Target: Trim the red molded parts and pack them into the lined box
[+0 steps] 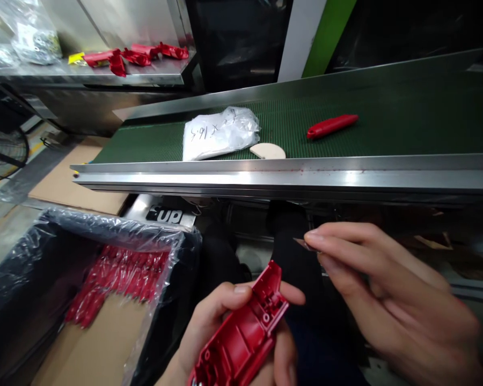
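Observation:
A red plastic shell (241,338), its ribbed hollow inside facing up, lies in my left hand (221,321), with the thumb and fingers wrapped round its sides. To the right and a little higher, my right hand (386,289) pinches a small thin blade-like piece (302,244) between thumb and fingertips. That piece is apart from the shell, and its tip points left. Beyond both hands, a closed red handle-shaped part (332,126) rests on the green conveyor belt (406,123).
On the belt are a white marked bag (221,133) and a pale rounded piece (269,150). The metal rail (265,178) crosses ahead. At lower left a plastic-lined bin (20,257) holds several red parts (124,273). More red pieces (137,55) lie on a metal table (153,76).

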A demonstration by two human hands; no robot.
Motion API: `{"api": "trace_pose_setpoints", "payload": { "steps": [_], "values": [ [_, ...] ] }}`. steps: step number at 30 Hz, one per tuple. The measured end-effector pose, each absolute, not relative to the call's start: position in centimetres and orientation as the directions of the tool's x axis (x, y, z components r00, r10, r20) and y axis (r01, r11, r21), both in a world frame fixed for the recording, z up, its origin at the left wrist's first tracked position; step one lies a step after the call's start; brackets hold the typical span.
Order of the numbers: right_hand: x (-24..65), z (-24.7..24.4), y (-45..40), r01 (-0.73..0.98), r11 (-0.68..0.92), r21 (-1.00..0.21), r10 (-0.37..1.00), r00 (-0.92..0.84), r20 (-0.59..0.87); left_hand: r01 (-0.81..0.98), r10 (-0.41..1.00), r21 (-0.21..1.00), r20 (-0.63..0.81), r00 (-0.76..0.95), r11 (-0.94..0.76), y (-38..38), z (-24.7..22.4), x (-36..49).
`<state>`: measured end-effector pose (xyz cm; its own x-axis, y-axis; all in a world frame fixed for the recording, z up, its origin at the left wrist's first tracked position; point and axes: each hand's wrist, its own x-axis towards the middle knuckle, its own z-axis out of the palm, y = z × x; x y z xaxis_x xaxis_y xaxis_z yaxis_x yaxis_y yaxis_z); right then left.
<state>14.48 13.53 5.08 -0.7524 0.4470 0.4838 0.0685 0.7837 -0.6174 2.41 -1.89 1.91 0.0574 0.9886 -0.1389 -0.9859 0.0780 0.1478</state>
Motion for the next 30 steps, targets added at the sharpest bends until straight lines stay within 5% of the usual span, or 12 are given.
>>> {"api": "trace_pose_setpoints", "payload": {
  "steps": [10, 18, 23, 30],
  "values": [
    [12.6, 5.0, 12.7, 0.034, 0.788, -0.615, 0.376, -0.817, 0.437, -0.995, 0.989, 0.026, -0.115, 0.088, 0.092, -2.8, 1.7, 0.5],
    [11.7, 5.7, 9.8, -0.072, 0.888, -0.455, 0.146, -0.893, 0.426, -0.870, 0.782, 0.393, -0.424, -0.457, -0.296, -1.5, 2.6, -1.7],
    [10.7, 4.5, 8.9, -0.160, 0.916, -0.368, -0.012, -0.928, 0.372, -0.842, 0.746, 0.417, -0.423, -0.513, -0.343, -1.3, 3.4, -3.2],
    [9.8, 4.3, 8.9, -0.185, 0.914, -0.362, -0.067, -0.947, 0.315, -0.833, 0.703, 0.426, -0.468, -0.536, -0.352, -1.7, 3.3, -3.9]
  ]
}}
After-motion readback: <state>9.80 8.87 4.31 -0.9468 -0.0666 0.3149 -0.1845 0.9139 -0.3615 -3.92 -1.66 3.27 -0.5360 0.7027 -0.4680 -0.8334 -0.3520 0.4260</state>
